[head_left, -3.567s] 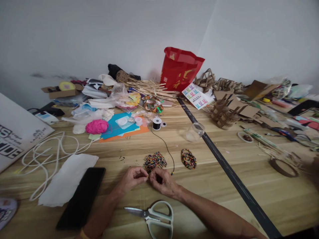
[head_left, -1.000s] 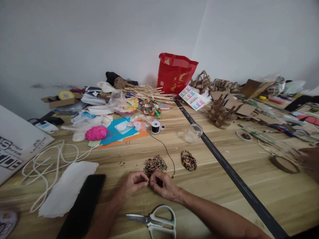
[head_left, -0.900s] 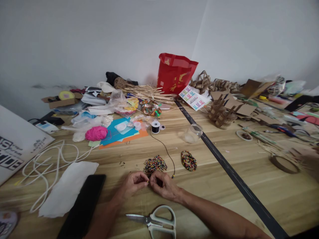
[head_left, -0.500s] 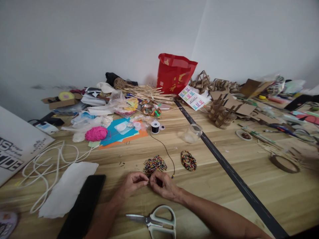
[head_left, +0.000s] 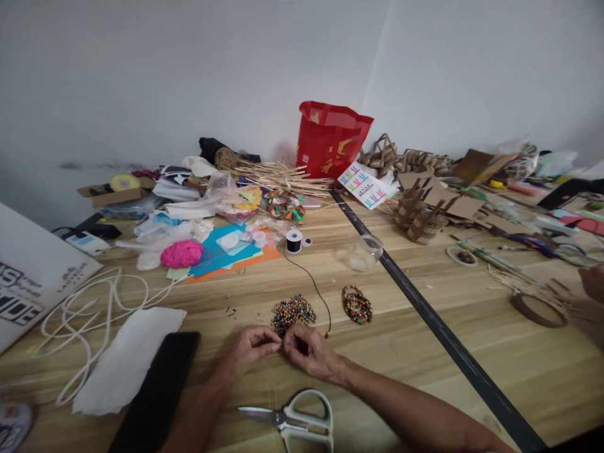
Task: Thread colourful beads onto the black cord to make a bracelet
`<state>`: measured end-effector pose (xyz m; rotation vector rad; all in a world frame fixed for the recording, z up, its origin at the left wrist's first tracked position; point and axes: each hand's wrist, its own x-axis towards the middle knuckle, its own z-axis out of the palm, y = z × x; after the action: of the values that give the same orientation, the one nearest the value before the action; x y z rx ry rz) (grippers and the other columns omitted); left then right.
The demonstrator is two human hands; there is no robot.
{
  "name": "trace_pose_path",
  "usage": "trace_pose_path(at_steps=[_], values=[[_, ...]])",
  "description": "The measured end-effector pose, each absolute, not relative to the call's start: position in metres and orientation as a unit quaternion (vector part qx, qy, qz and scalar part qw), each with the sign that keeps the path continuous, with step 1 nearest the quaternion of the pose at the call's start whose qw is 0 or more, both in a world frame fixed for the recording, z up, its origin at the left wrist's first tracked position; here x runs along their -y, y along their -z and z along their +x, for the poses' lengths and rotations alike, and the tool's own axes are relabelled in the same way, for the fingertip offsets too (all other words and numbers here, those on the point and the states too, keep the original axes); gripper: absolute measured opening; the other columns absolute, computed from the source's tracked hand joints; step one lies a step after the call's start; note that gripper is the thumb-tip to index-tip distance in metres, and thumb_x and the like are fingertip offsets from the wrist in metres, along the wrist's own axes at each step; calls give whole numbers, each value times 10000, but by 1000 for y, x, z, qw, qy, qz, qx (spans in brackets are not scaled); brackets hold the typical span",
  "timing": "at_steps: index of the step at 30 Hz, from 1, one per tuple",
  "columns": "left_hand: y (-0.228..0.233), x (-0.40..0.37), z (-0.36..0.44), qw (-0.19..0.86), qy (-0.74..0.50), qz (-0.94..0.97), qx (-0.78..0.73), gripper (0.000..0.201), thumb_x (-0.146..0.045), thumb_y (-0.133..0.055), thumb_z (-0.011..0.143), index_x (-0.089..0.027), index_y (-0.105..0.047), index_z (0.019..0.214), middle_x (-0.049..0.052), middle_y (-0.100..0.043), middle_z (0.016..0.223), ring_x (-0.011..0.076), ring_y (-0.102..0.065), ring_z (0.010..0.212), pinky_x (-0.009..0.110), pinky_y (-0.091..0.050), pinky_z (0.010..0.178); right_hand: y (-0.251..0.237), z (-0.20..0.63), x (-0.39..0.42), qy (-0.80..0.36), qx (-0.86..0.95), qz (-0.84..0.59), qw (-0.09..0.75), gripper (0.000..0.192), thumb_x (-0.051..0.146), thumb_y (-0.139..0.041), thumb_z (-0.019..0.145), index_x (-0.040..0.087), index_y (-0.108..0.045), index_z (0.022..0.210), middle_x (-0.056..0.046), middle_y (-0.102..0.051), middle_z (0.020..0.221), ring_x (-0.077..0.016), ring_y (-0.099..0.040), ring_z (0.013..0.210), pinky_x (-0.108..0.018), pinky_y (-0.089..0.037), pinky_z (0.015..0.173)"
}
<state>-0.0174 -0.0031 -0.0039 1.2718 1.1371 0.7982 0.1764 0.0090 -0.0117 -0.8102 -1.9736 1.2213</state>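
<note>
My left hand [head_left: 250, 348] and my right hand [head_left: 309, 351] meet fingertip to fingertip on the wooden table [head_left: 401, 352], just in front of a pile of small multicoloured beads [head_left: 292, 311]. Both pinch something tiny between thumb and forefinger; it looks like a bead and the end of the thin black cord [head_left: 312, 283]. That cord runs from a black spool [head_left: 294, 240] down to my right hand, with a few beads at its near end. A finished coil of strung beads [head_left: 357, 304] lies to the right of the pile.
White-handled scissors [head_left: 292, 419] lie just below my hands. A black phone [head_left: 155, 390], white paper [head_left: 125, 352] and white cord [head_left: 85, 302] sit left. A small clear jar [head_left: 365, 251], red bag [head_left: 330, 138], pink yarn [head_left: 182, 253] and craft clutter fill the back. Another person's hand [head_left: 595, 281] shows at right.
My hands stay pinched together in nearly the same spot. The other person's hand at the right edge has shifted slightly.
</note>
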Motion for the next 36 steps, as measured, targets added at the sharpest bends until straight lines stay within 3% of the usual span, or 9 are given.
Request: trace_pose_path(at_steps=[36], values=[[7,3,-19,601,-349,544,-471,219,-329,-776,629,-141,-692,704,16,-670,673,163,-587,677,260,-444,666,6,176,-9,-477,755,-304,333,74,187,-537,779,169,-528,708,21,-481,608,-102,-428,544,-201,-324,506]])
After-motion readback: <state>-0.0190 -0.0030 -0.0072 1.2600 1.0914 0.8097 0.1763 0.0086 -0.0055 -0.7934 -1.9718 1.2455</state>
